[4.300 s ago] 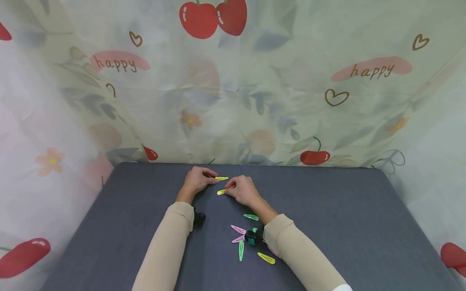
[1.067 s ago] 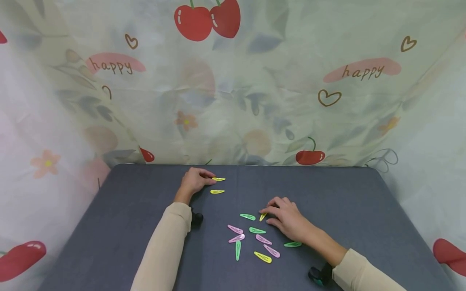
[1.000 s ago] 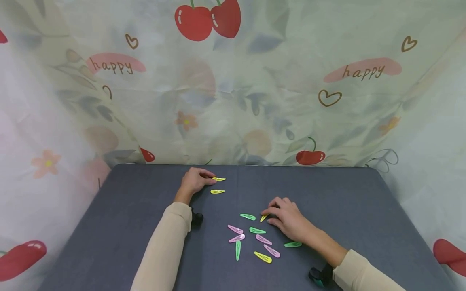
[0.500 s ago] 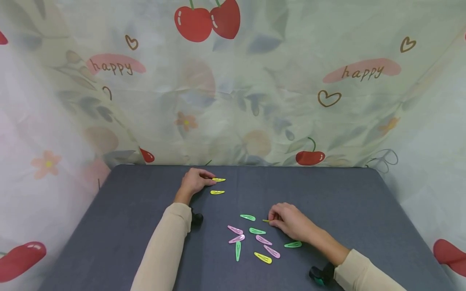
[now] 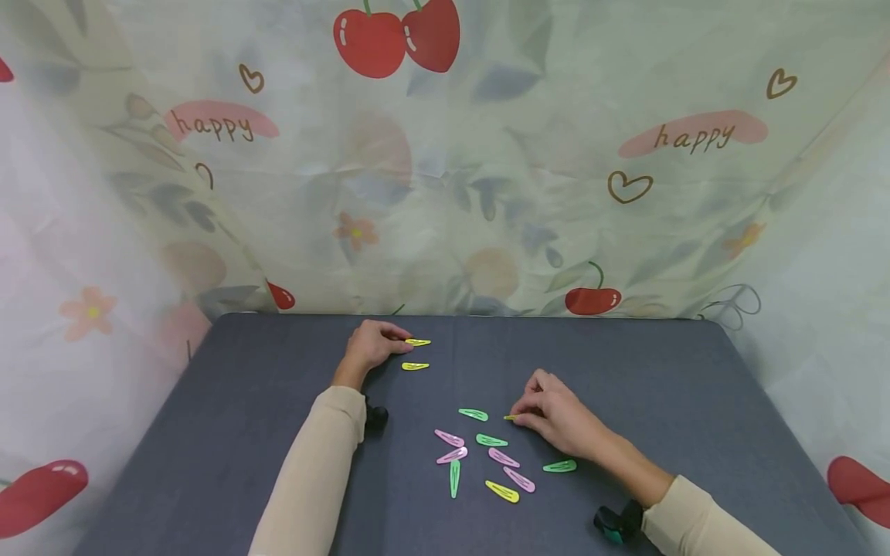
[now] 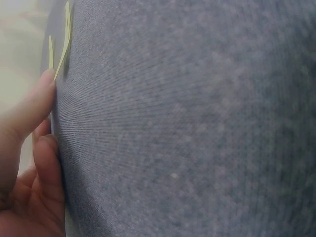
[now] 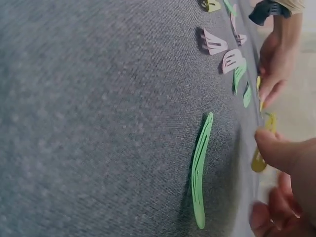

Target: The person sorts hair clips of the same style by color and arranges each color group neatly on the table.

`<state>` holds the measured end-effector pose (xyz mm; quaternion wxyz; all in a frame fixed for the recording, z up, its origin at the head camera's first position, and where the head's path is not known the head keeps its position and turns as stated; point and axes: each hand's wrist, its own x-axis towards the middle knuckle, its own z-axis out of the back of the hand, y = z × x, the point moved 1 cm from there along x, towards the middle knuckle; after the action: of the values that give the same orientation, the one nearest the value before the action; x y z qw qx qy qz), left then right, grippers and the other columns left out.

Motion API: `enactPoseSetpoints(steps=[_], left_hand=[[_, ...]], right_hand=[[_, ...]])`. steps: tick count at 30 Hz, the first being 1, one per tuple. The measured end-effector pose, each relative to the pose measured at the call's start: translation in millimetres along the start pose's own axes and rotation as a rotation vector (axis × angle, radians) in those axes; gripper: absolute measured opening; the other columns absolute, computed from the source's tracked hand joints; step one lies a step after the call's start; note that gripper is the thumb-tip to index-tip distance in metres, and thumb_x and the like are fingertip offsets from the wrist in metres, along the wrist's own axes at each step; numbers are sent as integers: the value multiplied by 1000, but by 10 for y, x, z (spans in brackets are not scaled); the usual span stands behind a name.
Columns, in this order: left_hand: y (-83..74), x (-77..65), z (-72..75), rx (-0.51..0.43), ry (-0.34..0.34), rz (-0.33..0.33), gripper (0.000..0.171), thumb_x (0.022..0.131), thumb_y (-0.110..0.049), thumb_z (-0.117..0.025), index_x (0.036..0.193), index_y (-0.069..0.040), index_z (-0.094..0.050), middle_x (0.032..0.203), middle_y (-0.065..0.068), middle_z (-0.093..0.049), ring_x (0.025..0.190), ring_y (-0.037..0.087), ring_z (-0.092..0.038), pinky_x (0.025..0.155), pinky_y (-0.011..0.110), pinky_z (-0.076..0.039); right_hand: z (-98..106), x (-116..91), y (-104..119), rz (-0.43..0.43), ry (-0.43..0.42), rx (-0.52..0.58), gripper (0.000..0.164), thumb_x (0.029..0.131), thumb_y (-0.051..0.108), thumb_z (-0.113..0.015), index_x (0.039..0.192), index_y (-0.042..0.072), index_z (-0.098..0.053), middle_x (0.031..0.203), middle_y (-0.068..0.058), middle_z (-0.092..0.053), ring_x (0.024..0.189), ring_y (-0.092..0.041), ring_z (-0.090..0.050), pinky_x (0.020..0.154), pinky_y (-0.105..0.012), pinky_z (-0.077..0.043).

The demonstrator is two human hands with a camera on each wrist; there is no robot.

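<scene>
At the back of the table, my left hand (image 5: 371,349) pinches the end of a yellow snap hair clip (image 5: 420,342) between thumb and fingers. Just in front of it lies a second yellow hair clip (image 5: 415,367), roughly parallel. In the left wrist view the thumb (image 6: 37,106) covers the near end of the farther clip. My right hand (image 5: 559,417), right of the loose clips, pinches another yellow hair clip (image 5: 511,418) by thumb and index finger. The right wrist view shows this yellow clip (image 7: 258,161) raised off the cloth, its middle behind the thumb.
Between and in front of the hands lie several green clips (image 5: 492,441), several pink clips (image 5: 518,479) and one yellow clip (image 5: 502,492). One green clip (image 5: 559,466) lies beside the right forearm. A patterned curtain (image 5: 445,193) hangs behind the grey table (image 5: 660,371).
My right hand has let go of the second yellow clip at the back, moved right and toward me, and picked up another yellow clip. The left hand stays at its clip.
</scene>
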<state>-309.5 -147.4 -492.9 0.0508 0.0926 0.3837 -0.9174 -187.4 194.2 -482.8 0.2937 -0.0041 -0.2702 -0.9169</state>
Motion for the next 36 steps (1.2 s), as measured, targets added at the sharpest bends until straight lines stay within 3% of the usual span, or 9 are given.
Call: enactPoseSetpoints(steps=[7,13,19,24,30,36], left_hand=[[-1,2,-1,1,0,5,23,85,-31,-85,106,-24,-81,109,2,-76,107,25,-63,100,47,-45],[2,6,-9,-3,0,4,23,84,-31,-85,106,-24,-81,108,2,-76,107,25,-63,101,47,-44],[-2,1,-4,-9,3,13,23,85,-31,-84,106,-24,-81,109,1,-75,107,26,-62,101,47,-45],[0,-3,5,-11,6,18,22,85,-31,-84,106,-24,-81,110,2,-75,109,26,-62,102,48,-44],[5,-2,8,-15,6,19,22,85,-31,-84,106,-24,-81,109,2,-75,109,26,-62,102,49,-43],[3,3,0,-16,2,17,22,84,-31,-85,105,-25,-82,109,1,-75,108,26,-62,101,48,-43]], right_hand=[[14,62,14,-68,-73,55,7,93,17,-75,98,15,-79,85,10,-71,73,1,-55,68,-21,-50],[15,108,44,-149,-150,107,9,88,25,-81,94,20,-78,81,11,-68,71,0,-57,66,-20,-51],[40,219,88,-172,-201,84,12,94,12,-73,104,11,-80,90,1,-74,68,-1,-59,63,-20,-50],[21,373,94,-258,-162,185,13,95,14,-73,106,9,-77,87,-3,-76,65,-7,-66,62,-18,-52],[-20,634,92,-282,-204,210,12,92,18,-77,101,10,-79,82,-3,-76,61,-8,-64,59,-20,-49],[-81,912,47,-347,-224,248,19,91,17,-77,107,6,-79,93,-9,-79,64,-10,-68,61,-22,-52]])
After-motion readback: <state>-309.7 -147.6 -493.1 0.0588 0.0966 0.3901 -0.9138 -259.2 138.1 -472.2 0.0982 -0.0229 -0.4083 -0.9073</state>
